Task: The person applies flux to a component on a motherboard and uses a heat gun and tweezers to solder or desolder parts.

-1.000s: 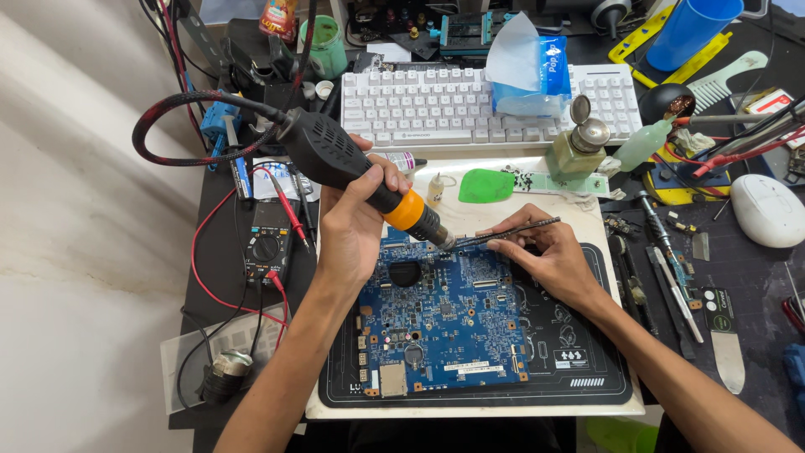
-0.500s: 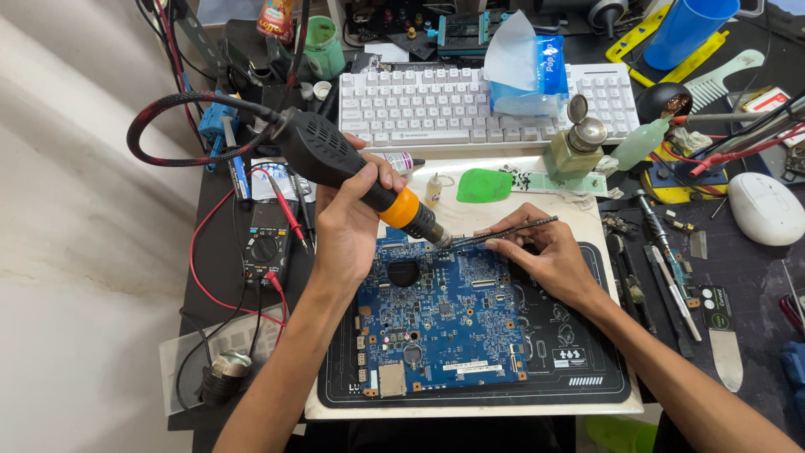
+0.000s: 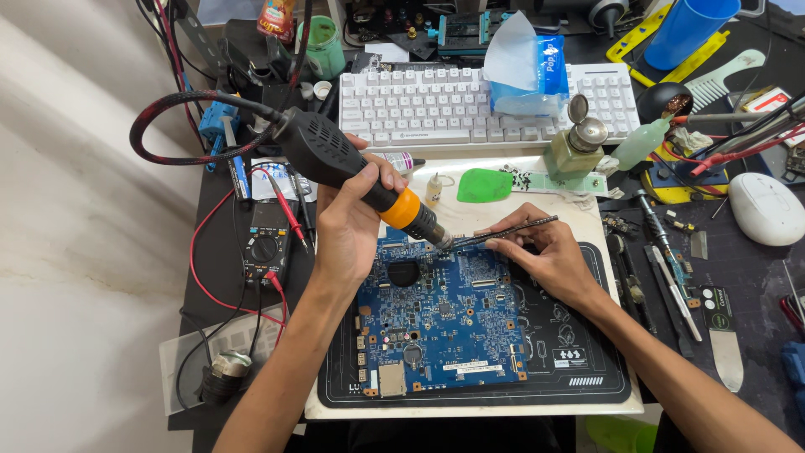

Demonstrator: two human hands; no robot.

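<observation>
Rework in hand on blue circuit board, which lies on black work mat at centre. Left hand is wrapped around hot-air handpiece, nozzle angled down at the board's top edge, 12 o'clock of the board. Right hand pinches tweezers, tips meeting the nozzle spot. Judged: heating stage; next move calls for steady tips and a gentle lift. Around: white keyboard at 12, multimeter at 9, white mouse at 3. Red hose loop near the left wrist could snag.
</observation>
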